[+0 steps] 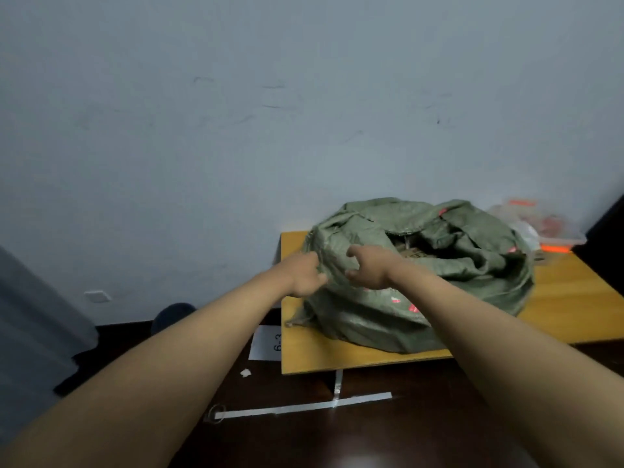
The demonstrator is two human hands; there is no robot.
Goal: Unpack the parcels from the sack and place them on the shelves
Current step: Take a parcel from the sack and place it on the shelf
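The crumpled green woven plastic sack (422, 275) sat on the yellow wooden table (337, 356) by the wall. Her left hand (305, 273) clutched its near edge; the right hand (369, 266) hooked curled fingers into the fabric beside it.

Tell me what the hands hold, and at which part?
The left hand grips the green sack at its left rim fold; the right hand has curled fingers on the same fold.

Both arms reaching forward, bare to the elbow. Left hand (305, 273) gripping with curled fingers; right hand (369, 266) clawing, thumb and fingers half-curled, close beside it.
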